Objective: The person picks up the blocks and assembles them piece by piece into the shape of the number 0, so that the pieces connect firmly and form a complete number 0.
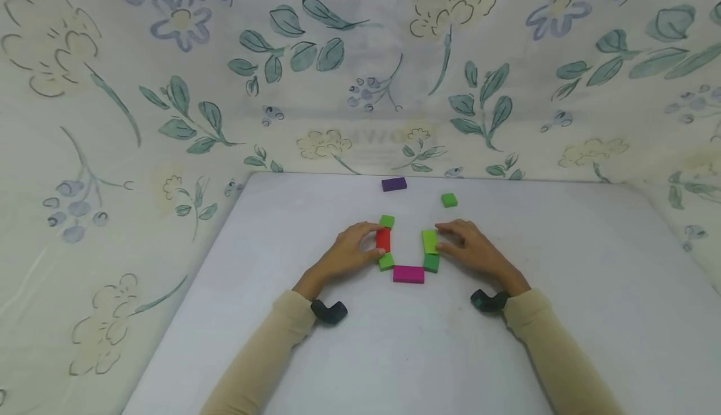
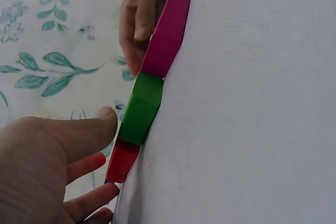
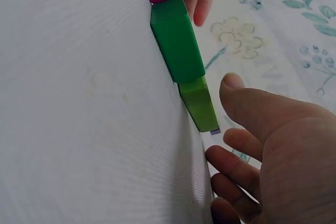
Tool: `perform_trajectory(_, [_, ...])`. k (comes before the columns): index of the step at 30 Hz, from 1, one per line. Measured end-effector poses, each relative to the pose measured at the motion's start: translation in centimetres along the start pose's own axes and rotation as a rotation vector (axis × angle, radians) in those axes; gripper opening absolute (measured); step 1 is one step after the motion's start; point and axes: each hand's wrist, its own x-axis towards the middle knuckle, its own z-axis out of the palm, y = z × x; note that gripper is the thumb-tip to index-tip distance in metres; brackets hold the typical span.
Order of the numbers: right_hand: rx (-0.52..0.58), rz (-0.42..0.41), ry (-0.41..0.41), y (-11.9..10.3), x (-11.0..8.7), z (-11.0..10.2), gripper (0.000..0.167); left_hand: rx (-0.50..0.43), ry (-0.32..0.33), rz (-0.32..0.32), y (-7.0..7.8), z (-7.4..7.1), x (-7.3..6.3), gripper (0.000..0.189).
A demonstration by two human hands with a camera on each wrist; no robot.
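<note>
In the head view my left hand (image 1: 350, 249) is beside a red block (image 1: 383, 240), with the index fingertip near its far end and the thumb near its close end. Green blocks sit at both ends of it, one far (image 1: 387, 221) and one near (image 1: 386, 261). The left wrist view has that thumb (image 2: 86, 132) just off the near green block. Across from it, my right hand (image 1: 472, 249) has loosely bent fingers next to a lime block (image 1: 429, 241); the right wrist view shows a gap between them. A dark green block (image 1: 430, 263) adjoins the lime one.
A magenta block (image 1: 408, 274) lies across the near side, between the two rows. Farther back on the white table (image 1: 304, 215) are a purple block (image 1: 393, 184) and a lone green block (image 1: 449, 199). Floral cloth (image 1: 360, 77) hangs behind the table.
</note>
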Motion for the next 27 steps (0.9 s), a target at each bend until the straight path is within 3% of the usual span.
perform_trajectory(14, [0.009, 0.001, 0.015, -0.2, -0.1, 0.0, 0.046, 0.037, 0.008, 0.042, -0.3, 0.1, -0.2, 0.056])
perform_trajectory(21, [0.167, 0.182, 0.022, 0.3, 0.5, -1.6, 0.043, 0.032, 0.012, 0.059, -0.2, 0.2, -0.4, 0.056])
perform_trajectory(27, [0.118, 0.256, 0.066, 1.6, 2.3, -3.9, 0.04, 0.034, 0.025, 0.064, -0.2, 0.0, -0.4, 0.056])
